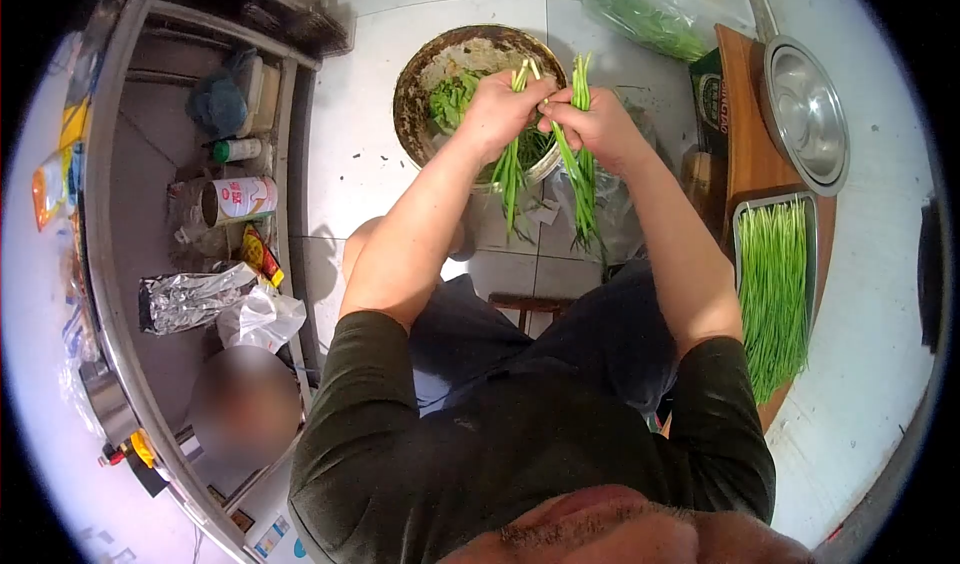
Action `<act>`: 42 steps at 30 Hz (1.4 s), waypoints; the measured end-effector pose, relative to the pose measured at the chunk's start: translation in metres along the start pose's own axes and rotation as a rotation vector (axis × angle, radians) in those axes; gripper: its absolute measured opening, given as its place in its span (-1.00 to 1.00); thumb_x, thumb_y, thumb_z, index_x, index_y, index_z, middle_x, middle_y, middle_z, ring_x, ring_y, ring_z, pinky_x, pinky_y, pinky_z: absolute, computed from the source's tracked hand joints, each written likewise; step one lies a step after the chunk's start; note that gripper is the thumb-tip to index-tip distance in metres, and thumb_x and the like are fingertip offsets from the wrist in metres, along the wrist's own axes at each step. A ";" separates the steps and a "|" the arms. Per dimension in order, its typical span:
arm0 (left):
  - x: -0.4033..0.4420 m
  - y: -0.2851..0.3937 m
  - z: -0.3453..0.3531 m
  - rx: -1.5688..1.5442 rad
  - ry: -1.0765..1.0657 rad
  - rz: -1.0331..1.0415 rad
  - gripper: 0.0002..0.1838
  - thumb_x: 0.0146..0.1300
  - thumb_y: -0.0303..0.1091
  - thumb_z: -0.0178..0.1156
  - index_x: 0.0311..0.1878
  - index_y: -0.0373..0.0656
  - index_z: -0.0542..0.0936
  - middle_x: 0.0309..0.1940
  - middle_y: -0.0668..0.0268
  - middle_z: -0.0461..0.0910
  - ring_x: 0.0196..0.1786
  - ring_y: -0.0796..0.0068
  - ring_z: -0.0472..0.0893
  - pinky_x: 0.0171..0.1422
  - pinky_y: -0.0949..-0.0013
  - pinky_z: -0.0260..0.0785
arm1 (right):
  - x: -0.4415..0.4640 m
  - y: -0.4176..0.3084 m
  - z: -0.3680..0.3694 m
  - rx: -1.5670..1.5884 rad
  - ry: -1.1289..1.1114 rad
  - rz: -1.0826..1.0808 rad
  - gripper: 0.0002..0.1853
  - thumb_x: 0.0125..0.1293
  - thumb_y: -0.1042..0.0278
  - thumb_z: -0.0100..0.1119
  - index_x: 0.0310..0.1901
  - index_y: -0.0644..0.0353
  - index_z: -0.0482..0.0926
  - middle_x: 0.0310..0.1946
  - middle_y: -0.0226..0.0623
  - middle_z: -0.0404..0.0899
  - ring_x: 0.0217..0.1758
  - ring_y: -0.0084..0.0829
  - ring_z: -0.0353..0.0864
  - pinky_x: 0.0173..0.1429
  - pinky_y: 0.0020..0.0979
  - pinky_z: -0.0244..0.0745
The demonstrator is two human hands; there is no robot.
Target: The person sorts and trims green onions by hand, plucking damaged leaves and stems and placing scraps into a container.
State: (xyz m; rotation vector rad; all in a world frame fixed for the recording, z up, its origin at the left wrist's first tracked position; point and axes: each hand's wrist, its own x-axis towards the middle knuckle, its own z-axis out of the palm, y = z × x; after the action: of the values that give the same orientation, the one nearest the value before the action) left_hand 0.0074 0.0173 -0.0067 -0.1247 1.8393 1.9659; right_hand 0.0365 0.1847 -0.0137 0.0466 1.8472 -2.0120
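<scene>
My left hand (497, 112) is closed around a small bunch of garlic chives (510, 179), its pale stem ends up and the green leaves hanging down. Another bunch of garlic chives (582, 189) hangs from my right hand (590, 129), which is closed on it. The fingertips of both hands meet, or nearly meet, between the two bunches. Below them stands a round, stained basin (408, 114) with green leaves and scraps (455, 94) inside. My hands and the bunches hide part of its near side.
At right, a metal tray (810, 214) full of chives and nested steel bowls (805, 114) sit on a wooden surface (745, 144). A plastic bag of greens (650, 14) lies on the tiled floor (350, 164). A shelf with a can (245, 199) stands left.
</scene>
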 end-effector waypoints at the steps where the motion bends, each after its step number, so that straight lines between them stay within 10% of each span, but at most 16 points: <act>1: 0.000 0.001 0.002 -0.020 0.010 0.002 -0.75 0.29 -0.21 0.22 -0.38 -0.20 0.56 -0.58 0.43 0.45 -0.53 0.65 0.38 -0.46 0.48 0.19 | 0.000 0.000 0.000 0.000 0.007 -0.003 -0.81 0.26 0.31 0.22 -0.25 0.28 0.65 -0.41 -0.33 0.68 -0.62 -0.66 0.34 -0.49 -0.55 0.25; 17: 0.004 -0.006 0.000 -0.034 0.098 0.088 -0.86 0.27 -0.46 0.07 -0.18 -0.25 0.57 -0.59 0.41 0.46 -0.55 0.60 0.40 -0.46 0.47 0.22 | 0.003 0.003 0.000 0.018 0.135 0.001 -0.75 0.23 0.36 0.25 -0.10 0.30 0.61 -0.38 -0.31 0.65 -0.57 -0.63 0.40 -0.46 -0.55 0.35; 32: -0.003 0.007 0.002 0.246 0.239 -0.037 -0.77 0.21 -0.20 0.31 -0.38 -0.18 0.60 -0.70 0.53 0.37 -0.66 0.69 0.29 -0.60 0.47 0.06 | 0.014 0.017 -0.010 -0.160 0.317 -0.102 -0.64 0.18 0.25 0.29 -0.06 0.30 0.63 -0.53 -0.36 0.62 -0.55 -0.58 0.49 -0.39 -0.45 0.40; 42: -0.004 -0.002 0.012 0.218 0.045 0.193 -0.85 0.26 -0.34 0.27 -0.26 -0.25 0.64 -0.40 0.39 0.64 -0.37 0.65 0.54 -0.28 0.52 0.38 | 0.016 0.034 -0.004 -0.345 0.096 -0.159 -0.68 0.16 0.24 0.31 -0.18 0.31 0.55 -0.52 -0.33 0.56 -0.49 -0.55 0.51 -0.37 -0.43 0.40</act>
State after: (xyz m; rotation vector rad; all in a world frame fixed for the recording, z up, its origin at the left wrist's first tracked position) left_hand 0.0150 0.0282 -0.0057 0.0793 2.1514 1.8825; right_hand 0.0318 0.1826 -0.0508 -0.1075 2.2984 -1.7868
